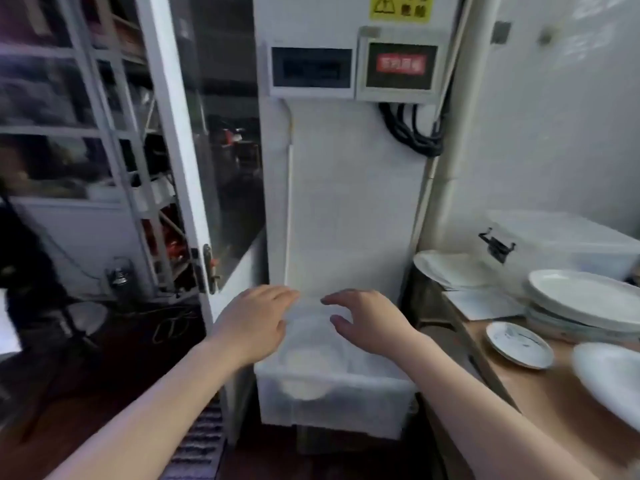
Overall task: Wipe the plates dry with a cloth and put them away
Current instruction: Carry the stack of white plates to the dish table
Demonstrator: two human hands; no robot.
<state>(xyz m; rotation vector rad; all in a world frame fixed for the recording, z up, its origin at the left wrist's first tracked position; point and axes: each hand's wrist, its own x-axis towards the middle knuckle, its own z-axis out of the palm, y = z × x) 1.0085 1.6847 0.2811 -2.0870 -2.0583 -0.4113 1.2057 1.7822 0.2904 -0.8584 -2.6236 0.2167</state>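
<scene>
Both hands were stretched forward over the white plastic bin (332,403) that stood on the floor against the white cabinet (353,188). Going from the left side, the glass door (194,140) was open beside the cabinet, and the left hand (254,323) hung in front of its lower edge, fingers straight and relaxed, holding nothing. Just beside it to the right, the right hand (367,322) was also empty, its fingers loosely spread and a little bent, the thumb pointing down toward the bin. Below and between the two hands, inside the bin, pale round plates (304,372) were lying, it seemed flat; the picture was blurred there and I could not tell how many. The two hands were about equally near to them. Further to the right, the wooden table (540,403) carried more plates, well apart from the hands: a large stack (585,303), a small patterned dish (519,344) in front of it, and one white plate (613,379) at the near edge. The right hand was nearer to these. No cloth was visible.
</scene>
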